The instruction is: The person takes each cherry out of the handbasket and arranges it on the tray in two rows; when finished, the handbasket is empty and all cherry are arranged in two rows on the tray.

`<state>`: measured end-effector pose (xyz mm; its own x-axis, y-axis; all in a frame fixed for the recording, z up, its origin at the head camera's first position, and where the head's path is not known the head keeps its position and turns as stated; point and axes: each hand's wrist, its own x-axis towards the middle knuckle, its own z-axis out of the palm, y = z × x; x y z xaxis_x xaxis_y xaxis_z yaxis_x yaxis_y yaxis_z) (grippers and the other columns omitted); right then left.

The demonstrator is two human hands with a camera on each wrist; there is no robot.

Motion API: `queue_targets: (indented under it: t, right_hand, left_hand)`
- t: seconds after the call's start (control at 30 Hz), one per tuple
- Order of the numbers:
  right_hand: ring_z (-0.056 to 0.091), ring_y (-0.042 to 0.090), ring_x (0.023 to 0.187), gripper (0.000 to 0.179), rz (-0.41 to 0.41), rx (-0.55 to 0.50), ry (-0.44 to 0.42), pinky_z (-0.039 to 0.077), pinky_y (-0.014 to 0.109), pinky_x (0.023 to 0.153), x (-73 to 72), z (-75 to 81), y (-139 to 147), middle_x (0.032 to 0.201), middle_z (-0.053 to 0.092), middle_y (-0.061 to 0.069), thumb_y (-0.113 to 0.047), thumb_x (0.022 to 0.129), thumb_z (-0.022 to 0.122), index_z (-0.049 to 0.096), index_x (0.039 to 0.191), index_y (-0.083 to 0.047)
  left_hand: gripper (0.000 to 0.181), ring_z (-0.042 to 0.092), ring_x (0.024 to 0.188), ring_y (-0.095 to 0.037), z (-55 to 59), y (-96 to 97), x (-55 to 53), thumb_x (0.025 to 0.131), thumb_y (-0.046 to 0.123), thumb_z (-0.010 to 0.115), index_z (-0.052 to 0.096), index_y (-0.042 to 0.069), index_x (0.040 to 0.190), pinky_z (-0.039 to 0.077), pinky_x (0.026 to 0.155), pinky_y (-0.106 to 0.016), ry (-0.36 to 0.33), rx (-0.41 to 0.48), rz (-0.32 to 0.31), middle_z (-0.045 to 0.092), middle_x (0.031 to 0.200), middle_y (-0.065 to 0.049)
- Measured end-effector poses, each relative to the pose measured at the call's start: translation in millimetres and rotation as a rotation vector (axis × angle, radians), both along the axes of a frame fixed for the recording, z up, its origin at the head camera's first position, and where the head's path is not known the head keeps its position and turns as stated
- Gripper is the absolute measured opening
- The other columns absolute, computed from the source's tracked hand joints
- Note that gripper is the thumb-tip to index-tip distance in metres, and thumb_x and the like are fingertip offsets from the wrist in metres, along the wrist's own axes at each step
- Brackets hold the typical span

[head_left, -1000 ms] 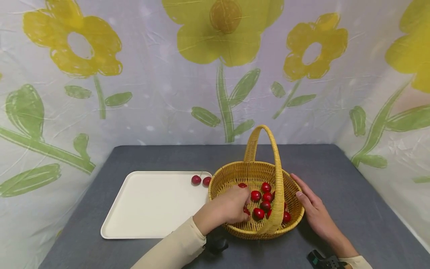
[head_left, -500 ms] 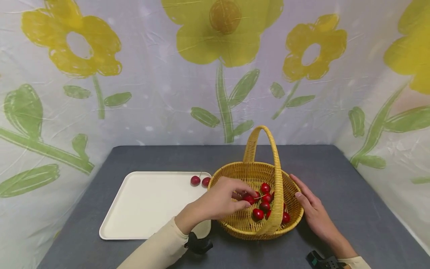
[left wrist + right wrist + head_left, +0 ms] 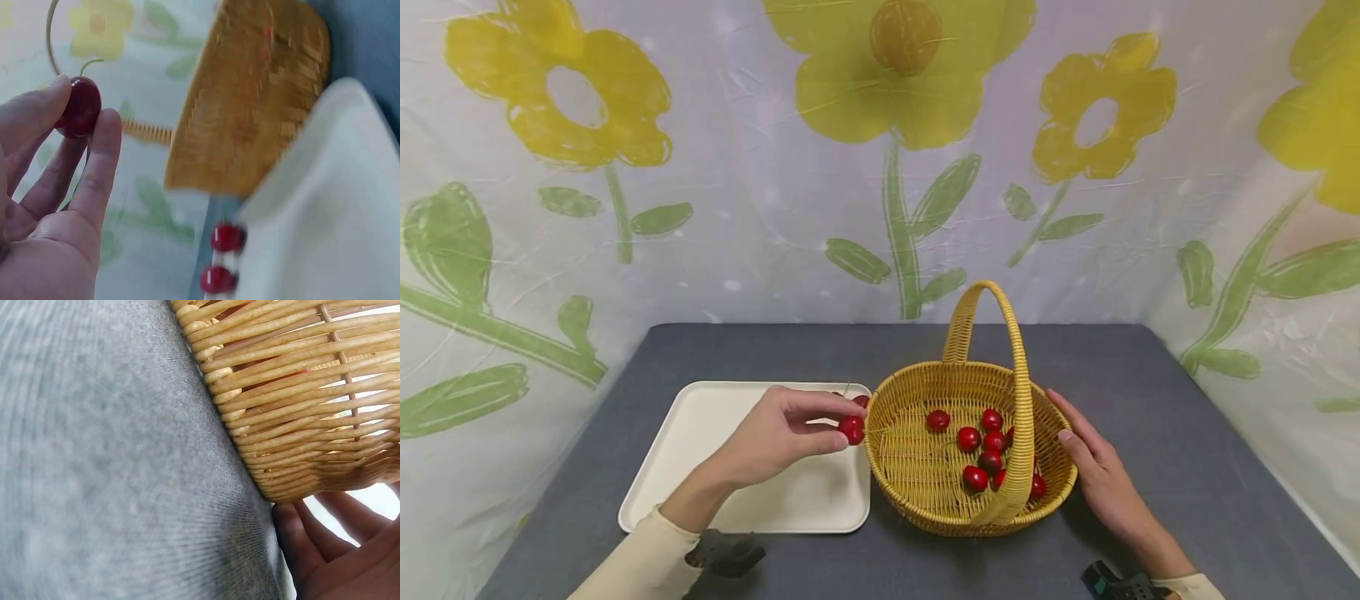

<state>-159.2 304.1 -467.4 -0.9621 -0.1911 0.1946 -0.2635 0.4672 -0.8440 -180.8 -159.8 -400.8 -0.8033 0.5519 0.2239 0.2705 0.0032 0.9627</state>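
Left hand point(image 3: 775, 437) pinches a glossy round red cherry point(image 3: 852, 430) just left of the oval yellow wicker basket point(image 3: 940, 527).
More red cherries point(image 3: 968, 439) lie inside the basket; two point(image 3: 228, 238) sit beside its left rim, on the flat white rectangular tray point(image 3: 805, 512). The right hand point(image 3: 1105, 479) rests, fingers fairly straight, against the basket's right side. The fingertip pinch could slip on smooth skin; a sideways push could slide the basket.

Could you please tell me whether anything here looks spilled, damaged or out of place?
Nothing stands out. The basket stands upright with cherries inside, two more cherries lie on the tray, and the left hand pinches another cherry. No damage shows.
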Motion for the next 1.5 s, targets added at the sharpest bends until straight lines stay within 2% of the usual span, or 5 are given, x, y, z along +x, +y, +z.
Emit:
queue_targets:
  t: [0.27, 0.5, 0.7, 1.03, 1.5]
  right_hand:
    - [0.029, -0.019, 0.149, 0.053, 0.001, -0.002, -0.012, 0.034, 0.001, 0.108, 1.8, -1.3, 0, 0.180, 0.030, 0.011, -0.028, 0.122, 0.037, 0.029, 0.173, -0.038]
    - [0.027, -0.019, 0.150, 0.053, -0.011, -0.006, -0.003, 0.032, 0.000, 0.107, 2.6, -0.4, 1, 0.180, 0.030, 0.013, -0.028, 0.122, 0.037, 0.029, 0.174, -0.035]
    - [0.027, -0.019, 0.149, 0.053, -0.010, -0.014, -0.017, 0.033, 0.001, 0.107, 2.1, 1.0, 1, 0.180, 0.029, 0.013, -0.029, 0.122, 0.037, 0.029, 0.174, -0.037]
    - [0.027, -0.019, 0.149, 0.052, -0.014, -0.001, -0.041, 0.033, 0.001, 0.107, -0.1, 1.9, -1, 0.181, 0.029, 0.009, -0.032, 0.122, 0.037, 0.029, 0.173, -0.041]
    - [0.028, -0.019, 0.149, 0.053, 0.001, -0.012, -0.048, 0.034, 0.002, 0.107, 0.6, 3.4, -2, 0.180, 0.028, 0.010, -0.031, 0.122, 0.037, 0.029, 0.173, -0.039]
  left_hand:
    - [0.040, 0.078, 0.117, -0.017, -9.1, -50.8, -4.0, 0.093, 0.007, 0.086, 0.077, 0.007, 0.132, 0.066, 0.094, -0.031, -0.037, -0.171, 0.152, 0.081, 0.125, -0.013]
    - [0.034, 0.080, 0.111, -0.017, -17.8, -69.0, -20.9, 0.093, 0.011, 0.087, 0.081, 0.008, 0.126, 0.065, 0.093, -0.028, -0.039, -0.222, 0.213, 0.083, 0.118, -0.011]
    - [0.035, 0.080, 0.107, -0.015, -27.4, -69.1, -37.9, 0.092, 0.019, 0.090, 0.083, 0.013, 0.125, 0.062, 0.090, -0.023, -0.057, -0.344, 0.269, 0.085, 0.112, -0.007]
    - [0.031, 0.082, 0.100, -0.019, -43.8, -55.0, -62.5, 0.090, 0.005, 0.088, 0.084, 0.006, 0.120, 0.061, 0.083, -0.022, 0.094, -0.538, 0.310, 0.085, 0.105, -0.006]
    - [0.034, 0.082, 0.100, -0.022, -50.2, -37.9, -69.5, 0.086, -0.003, 0.087, 0.081, 0.001, 0.119, 0.067, 0.090, -0.040, 0.207, -0.597, 0.364, 0.084, 0.110, -0.012]
